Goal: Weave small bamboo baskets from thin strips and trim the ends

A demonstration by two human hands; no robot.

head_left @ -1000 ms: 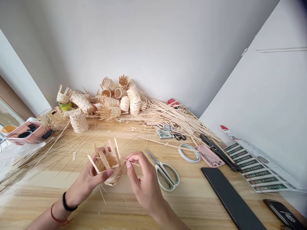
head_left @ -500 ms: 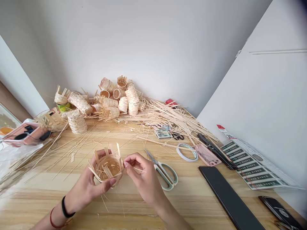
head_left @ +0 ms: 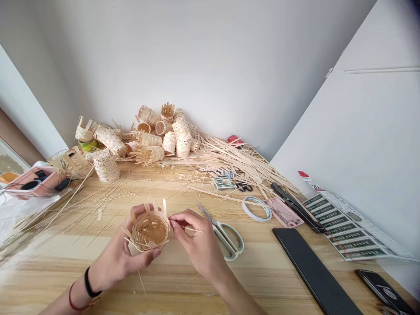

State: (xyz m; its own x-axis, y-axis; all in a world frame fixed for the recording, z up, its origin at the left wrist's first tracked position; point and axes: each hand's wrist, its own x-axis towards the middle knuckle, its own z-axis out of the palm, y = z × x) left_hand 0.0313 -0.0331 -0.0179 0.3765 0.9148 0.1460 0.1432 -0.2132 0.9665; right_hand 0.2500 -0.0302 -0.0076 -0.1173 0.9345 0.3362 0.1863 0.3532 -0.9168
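Observation:
A small woven basket [head_left: 151, 231] of pale wood strips is held in my left hand [head_left: 126, 253], its mouth tilted up toward me. Several upright strips stick out above its rim. My left fingers wrap its far side, and the thumb presses the near wall. At the basket's right edge my right hand [head_left: 193, 238] pinches a thin wooden strip [head_left: 193, 229] between thumb and forefinger; the strip's tail shows beside the palm. Just right of that hand lie scissors [head_left: 226, 238] with pale green-and-white handles, blades apart.
Several woven baskets [head_left: 106, 166] are heaped at the back, beside a pile of loose strips [head_left: 236, 157]. On the right lie a tape roll [head_left: 246, 210], a pink tray [head_left: 282, 213], a black knife [head_left: 288, 201], a phone [head_left: 311, 267] and packaged blades [head_left: 348, 227]. A pink container [head_left: 36, 181] stands left.
The basket has tilted in my left hand, so its inside and base show more fully. The upright strips at its near rim have shifted. My right hand stays at the basket's right edge.

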